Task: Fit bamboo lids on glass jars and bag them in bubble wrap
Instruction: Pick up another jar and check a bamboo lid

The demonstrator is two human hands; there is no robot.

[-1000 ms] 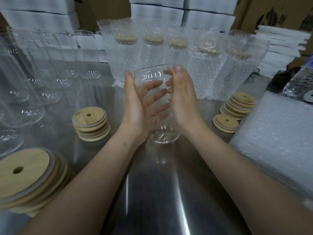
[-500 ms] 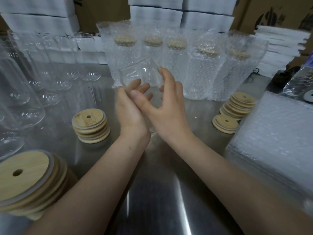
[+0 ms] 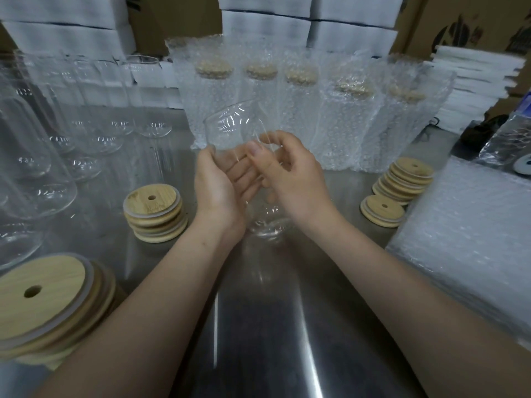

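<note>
The glass jar (image 3: pixel 230 124) sits between both hands, low over the steel table (image 3: pixel 273 326), tilted so its open mouth leans up and left; whether its base touches the table is unclear. It has no lid yet. The left hand (image 3: pixel 221 193) cups it, fingers wrapped round the glass; the right hand (image 3: pixel 296 182) grasps the other side, fingers curled.

This looks like the lidding step. One hand must free itself to take a lid from the stack of lids (image 3: pixel 155 209) nearby on the left and seat it square; then comes a bag from the pile of bubble wrap bags (image 3: pixel 465 225) on the right. The bagged jars (image 3: pixel 287 116) stand behind.
</note>
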